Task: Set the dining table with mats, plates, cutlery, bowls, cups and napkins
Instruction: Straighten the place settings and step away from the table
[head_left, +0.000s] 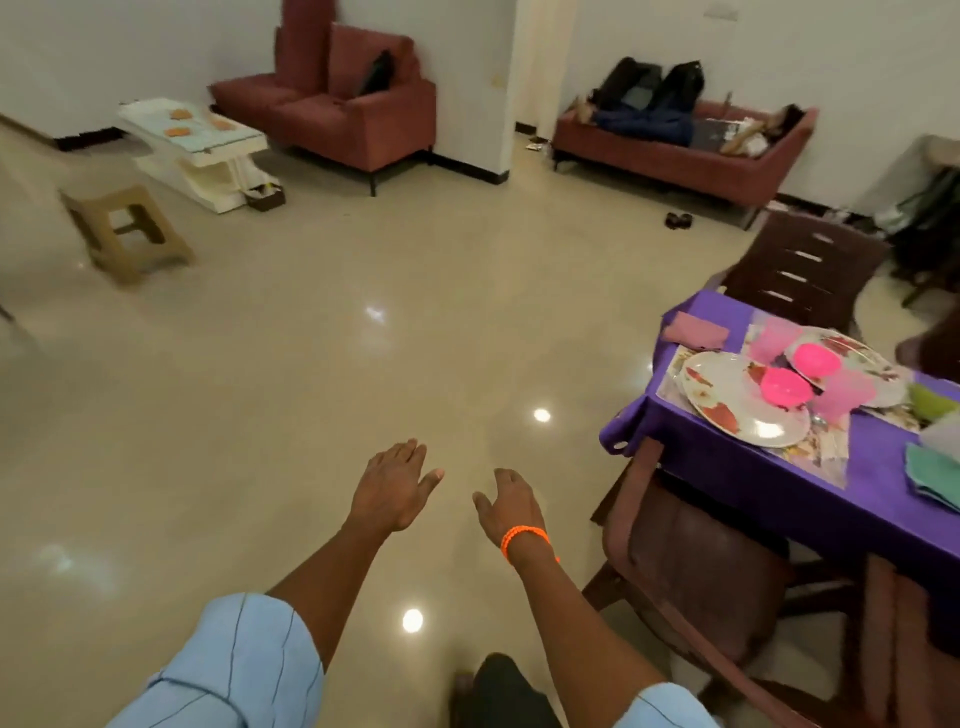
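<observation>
Hidden: the dining table (810, 499) is cut off at the right edge; cutlery cannot be made out
Blur: pink cups (844, 395) are smeared
Hands: left hand (392, 488) and right hand (511, 506) are held apart over the floor (311, 389), fingers relaxed, nothing gripped
Table: plates (727, 400), pink bowls (784, 389), mats and napkins (696, 330) are laid on a purple cloth, at right
Room: glossy tiles, sofas (675, 150), a stool (124, 228)

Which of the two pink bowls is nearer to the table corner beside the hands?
The pink bowl on the nearer plate; the other bowl sits farther back.
</observation>
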